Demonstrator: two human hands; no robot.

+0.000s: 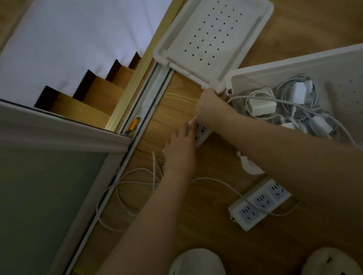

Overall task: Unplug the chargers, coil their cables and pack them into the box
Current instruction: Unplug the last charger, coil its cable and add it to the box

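Observation:
A white power strip (pixel 200 133) lies on the wooden floor at mid-frame. My left hand (pixel 179 147) presses down on its near end, fingers spread over the sockets. My right hand (pixel 209 107) is closed at the strip's far end on a charger, which the hand mostly hides. A white cable (pixel 239 97) leads from that hand over the rim into the white plastic box (pixel 351 56) on the right. Several white chargers (pixel 262 106) and tangled cables lie inside the box. Another white cable (pixel 125 185) loops loosely on the floor to the left.
The box's perforated lid (pixel 214 31) lies beyond the hands. A second power strip (pixel 260 202) sits near my feet, and a white plug (pixel 251 164) shows under my right forearm. A sliding-door track (pixel 149 96) with an orange object (pixel 134 125) runs diagonally on the left. White slippers (pixel 194 272) are at the bottom.

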